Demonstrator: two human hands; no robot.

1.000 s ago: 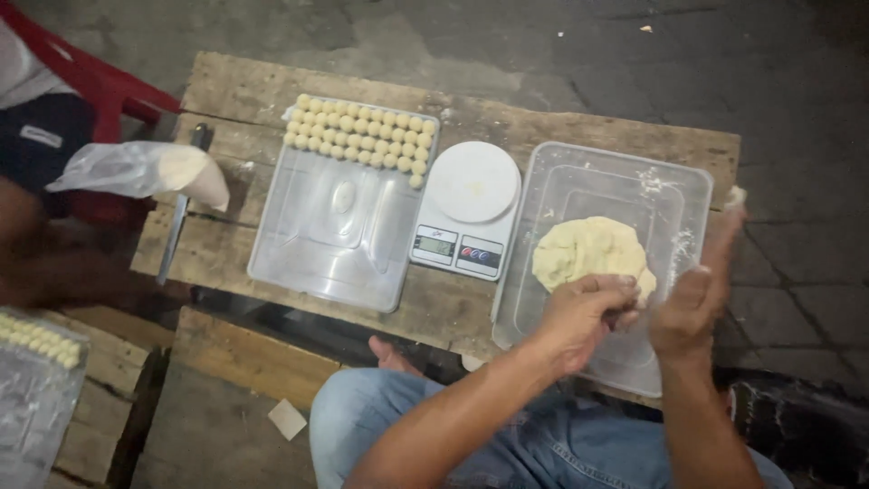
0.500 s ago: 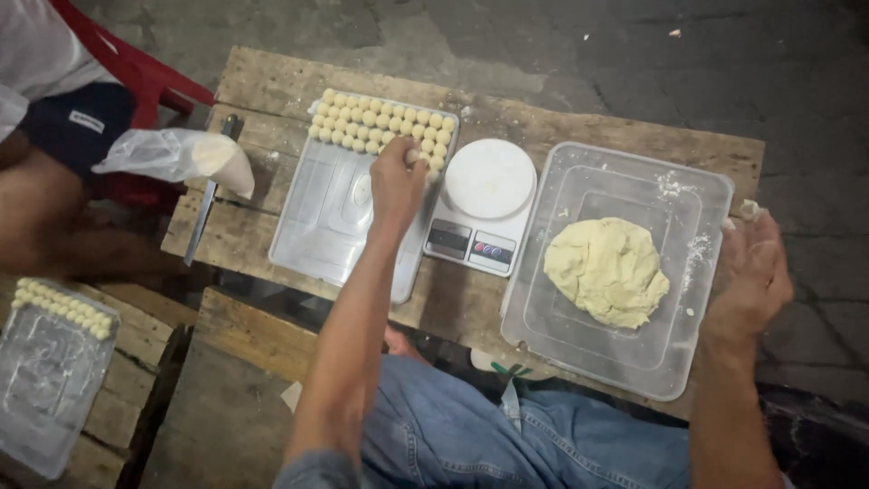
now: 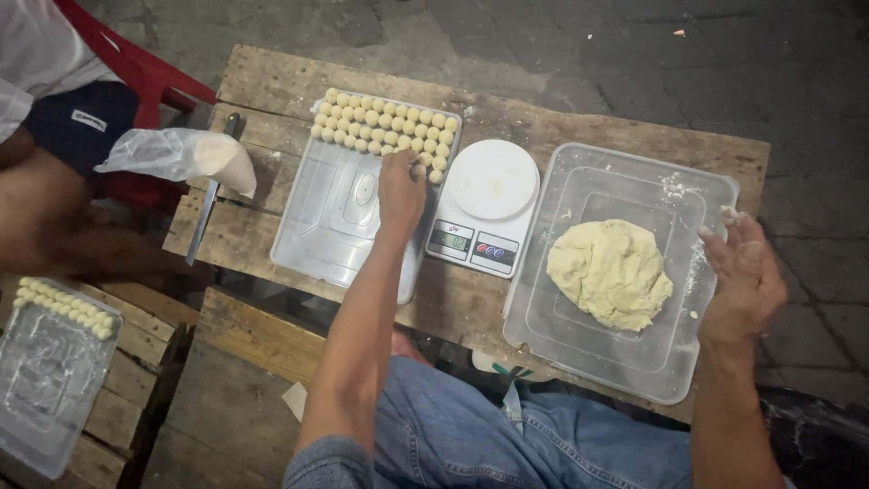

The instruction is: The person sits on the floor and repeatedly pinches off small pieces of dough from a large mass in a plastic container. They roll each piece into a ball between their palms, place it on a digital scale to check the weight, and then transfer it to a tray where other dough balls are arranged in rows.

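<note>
My left hand (image 3: 401, 186) reaches over a clear plastic tray (image 3: 335, 235), fingertips curled down at the near end of the rows of small pale dough balls (image 3: 385, 122). Whether a ball is between the fingers is hidden by the back of the hand. My right hand (image 3: 747, 272) hovers open and floury at the right rim of a clear plastic container (image 3: 634, 362). It holds nothing. A lump of pale yellow dough (image 3: 611, 272) lies inside that container. A white kitchen scale (image 3: 489, 181) stands between tray and container.
Everything rests on a rough wooden table (image 3: 588, 118). A knife (image 3: 204, 217) and a plastic bag (image 3: 176, 154) holding dough lie at its left end. Another person's leg (image 3: 45, 208) and a red chair (image 3: 145, 72) are at left. A second tray (image 3: 45, 380) with balls sits lower left.
My left hand left the dough container and reached across to the tray of balls, then drew slightly nearer. My right hand opened and stayed by the container's right rim.
</note>
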